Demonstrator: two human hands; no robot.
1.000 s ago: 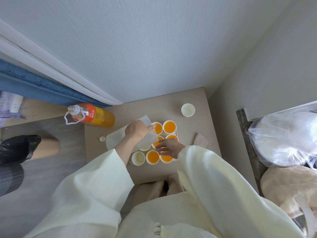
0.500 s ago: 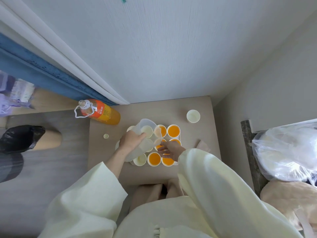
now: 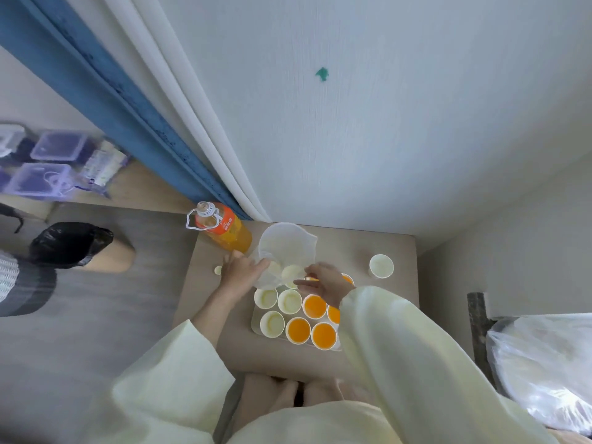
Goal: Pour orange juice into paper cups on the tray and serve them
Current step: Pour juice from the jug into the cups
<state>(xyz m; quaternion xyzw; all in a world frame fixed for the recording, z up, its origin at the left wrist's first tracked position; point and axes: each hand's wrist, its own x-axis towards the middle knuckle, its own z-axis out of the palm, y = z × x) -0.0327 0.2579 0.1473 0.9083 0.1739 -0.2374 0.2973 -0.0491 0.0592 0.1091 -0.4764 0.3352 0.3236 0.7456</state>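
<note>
A white tray point(image 3: 256, 326) on the small beige table point(image 3: 352, 248) holds several paper cups. Some are full of orange juice point(image 3: 298, 330), others at the left are empty point(image 3: 272, 322). My left hand point(image 3: 243, 272) grips a translucent plastic jug point(image 3: 288, 248), which looks empty and is held over the tray's far left corner. My right hand point(image 3: 328, 280) reaches over the far row, thumb and fingers curled at the rim of a paper cup point(image 3: 292, 274) beside the jug. My sleeve hides part of the tray's right side.
An orange juice bottle point(image 3: 224, 229) without its cap stands at the table's far left corner, its cap point(image 3: 218, 270) lying near the left edge. One empty cup point(image 3: 381, 265) stands apart at the right. Walls close the table's back and right. A black-bagged bin point(image 3: 70, 243) sits on the floor at the left.
The jug has swung up from its pouring tilt and moved toward the back of the table. My right hand shifted from the near cups to the far row. The camera tilted upward.
</note>
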